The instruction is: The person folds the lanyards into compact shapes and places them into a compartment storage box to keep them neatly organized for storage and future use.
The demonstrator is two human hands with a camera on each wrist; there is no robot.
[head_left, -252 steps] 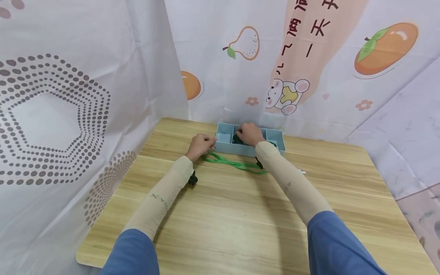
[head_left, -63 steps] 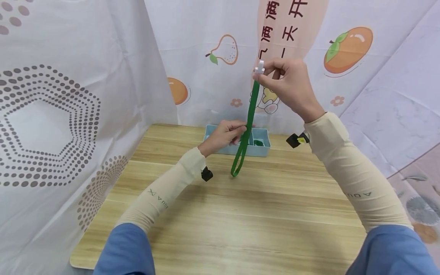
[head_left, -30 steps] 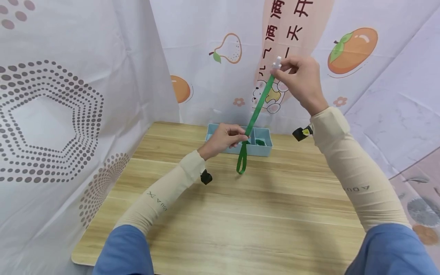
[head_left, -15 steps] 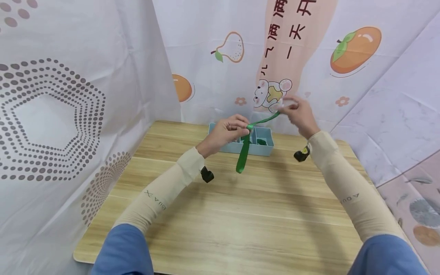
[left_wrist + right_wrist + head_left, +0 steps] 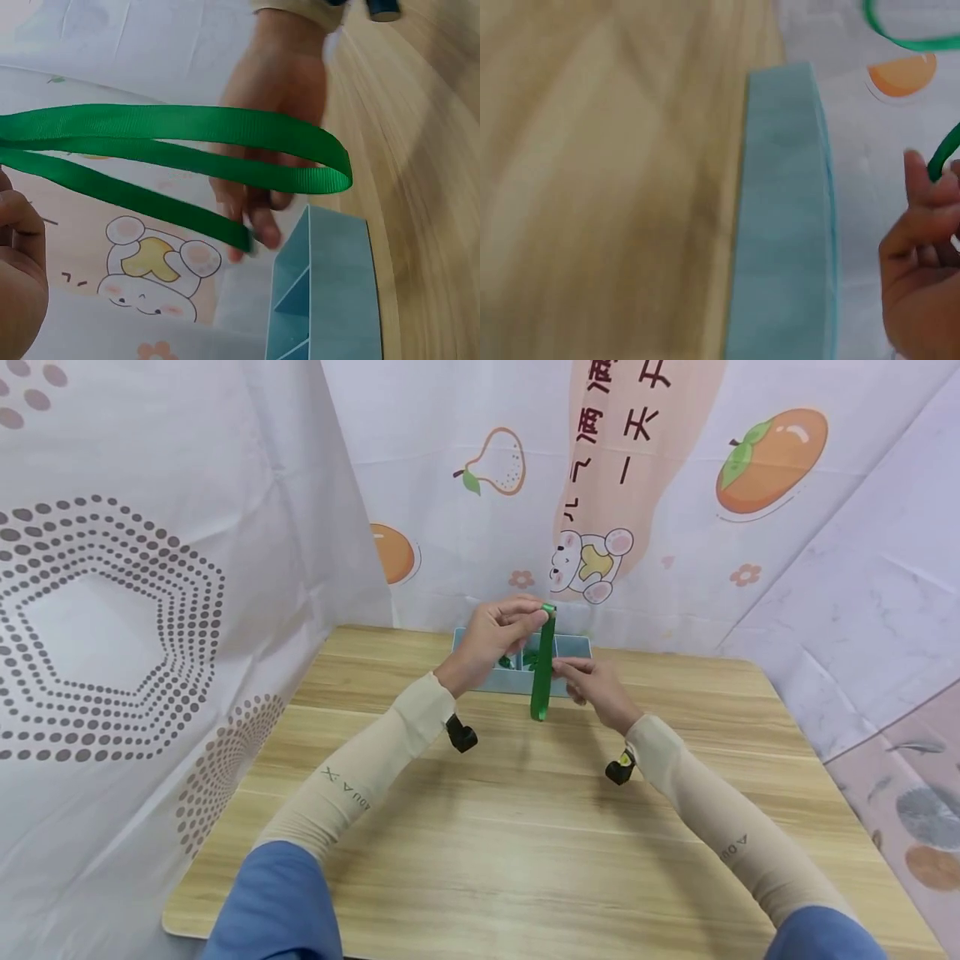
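A long green ribbon lanyard (image 5: 543, 681) hangs doubled over in front of the box. My left hand (image 5: 491, 635) pinches its folded top between thumb and fingers. Lower and to the right, my right hand (image 5: 600, 689) pinches the free end. In the left wrist view the lanyard (image 5: 240, 124) forms a flat loop, and a separate strand runs to the right hand (image 5: 277, 82)'s fingertips. The white clip is mostly hidden there. The right wrist view catches the same hand (image 5: 922, 300) with a bit of green ribbon at its fingers.
Behind the lanyard, a light blue box (image 5: 502, 682) with three compartments stands at the back of the wooden table (image 5: 480, 860). Dark green pieces (image 5: 530, 657) lie in it. A printed white curtain (image 5: 450, 568) hangs right behind.
The right hand has come down from high up, bringing the lanyard's clip end below the left hand. The strip, earlier stretched between the hands, now hangs folded. The left hand has risen slightly.
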